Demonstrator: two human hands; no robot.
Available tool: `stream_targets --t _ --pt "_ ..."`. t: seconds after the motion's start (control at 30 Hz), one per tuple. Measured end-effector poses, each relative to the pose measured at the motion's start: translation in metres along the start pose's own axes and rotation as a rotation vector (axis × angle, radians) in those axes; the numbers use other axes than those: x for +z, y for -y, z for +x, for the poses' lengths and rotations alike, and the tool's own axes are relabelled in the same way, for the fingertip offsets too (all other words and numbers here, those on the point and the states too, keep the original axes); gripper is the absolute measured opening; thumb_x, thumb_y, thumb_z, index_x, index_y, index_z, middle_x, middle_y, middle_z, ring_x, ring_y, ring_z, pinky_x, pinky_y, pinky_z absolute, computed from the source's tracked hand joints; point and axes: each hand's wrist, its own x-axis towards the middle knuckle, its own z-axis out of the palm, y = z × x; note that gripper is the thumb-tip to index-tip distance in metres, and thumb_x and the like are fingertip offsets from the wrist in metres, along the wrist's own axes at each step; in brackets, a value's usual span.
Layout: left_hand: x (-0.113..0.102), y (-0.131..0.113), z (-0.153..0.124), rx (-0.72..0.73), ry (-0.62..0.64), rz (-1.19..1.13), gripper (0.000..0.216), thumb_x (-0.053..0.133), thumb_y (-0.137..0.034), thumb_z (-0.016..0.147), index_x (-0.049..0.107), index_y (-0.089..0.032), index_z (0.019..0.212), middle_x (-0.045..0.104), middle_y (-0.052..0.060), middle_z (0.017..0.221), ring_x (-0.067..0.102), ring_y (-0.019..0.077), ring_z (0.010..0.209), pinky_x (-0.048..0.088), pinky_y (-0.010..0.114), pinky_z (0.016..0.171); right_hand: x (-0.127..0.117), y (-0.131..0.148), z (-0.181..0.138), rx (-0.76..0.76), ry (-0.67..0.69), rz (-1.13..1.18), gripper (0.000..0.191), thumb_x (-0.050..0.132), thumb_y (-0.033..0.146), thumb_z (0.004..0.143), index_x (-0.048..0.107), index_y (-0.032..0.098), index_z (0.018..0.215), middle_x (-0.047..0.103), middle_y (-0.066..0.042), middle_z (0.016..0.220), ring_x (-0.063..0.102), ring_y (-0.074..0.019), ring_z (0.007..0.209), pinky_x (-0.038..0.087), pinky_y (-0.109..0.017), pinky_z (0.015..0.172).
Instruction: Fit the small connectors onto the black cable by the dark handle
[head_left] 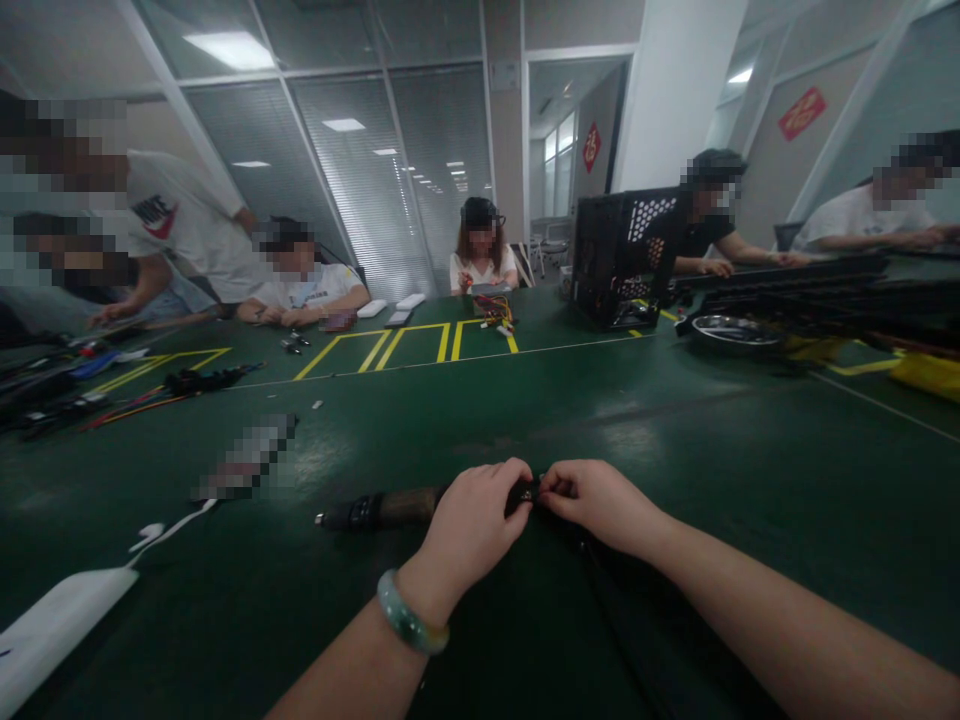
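Observation:
My left hand (pixel 469 525) and my right hand (pixel 600 503) meet at the middle of the green bench mat (pixel 675 440), both pinching a small black part of a cable harness (pixel 521 497). The exact part is partly hidden by my fingers. To the left of my left hand, a thick black-and-brown sleeved section of the harness (pixel 382 510) lies on the mat. A black cable (pixel 622 610) runs from my hands toward the lower right. A pale green bangle (pixel 411 612) circles my left wrist.
A pixelated object (pixel 247 458) and a white cable with a white sheet (pixel 56 630) lie left of my hands. Several cable bundles sit at far left. A black computer case (pixel 619 258), a metal tray (pixel 735 335) and black rails stand ahead right. Several co-workers sit around the bench.

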Motion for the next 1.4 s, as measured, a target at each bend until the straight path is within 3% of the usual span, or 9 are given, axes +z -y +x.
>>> stream_targets --t 0.27,1.4 --pt "0.0002 0.0012 0.0010 0.018 0.011 -0.021 0.008 0.054 -0.024 0.089 0.058 -0.023 0.096 0.063 0.001 0.094 0.059 0.0192 0.089 0.044 0.035 0.084 -0.0001 -0.0006 -0.0007 0.001 -0.003 0.017 0.016 0.058 0.032 0.084 0.070 0.022 0.087 0.071 0.000 0.078 0.064 -0.0148 0.069 0.043 -0.022 0.059" --pt "-0.0036 -0.0023 0.0003 0.056 0.028 0.017 0.009 0.052 -0.023 0.091 0.059 -0.024 0.098 0.062 -0.001 0.095 0.058 0.0180 0.089 0.044 0.033 0.081 -0.0019 -0.0007 -0.0007 -0.020 0.021 -0.013 0.014 0.060 0.031 0.083 0.069 0.022 0.089 0.071 0.000 0.081 0.063 -0.0149 0.071 0.044 -0.022 0.061"
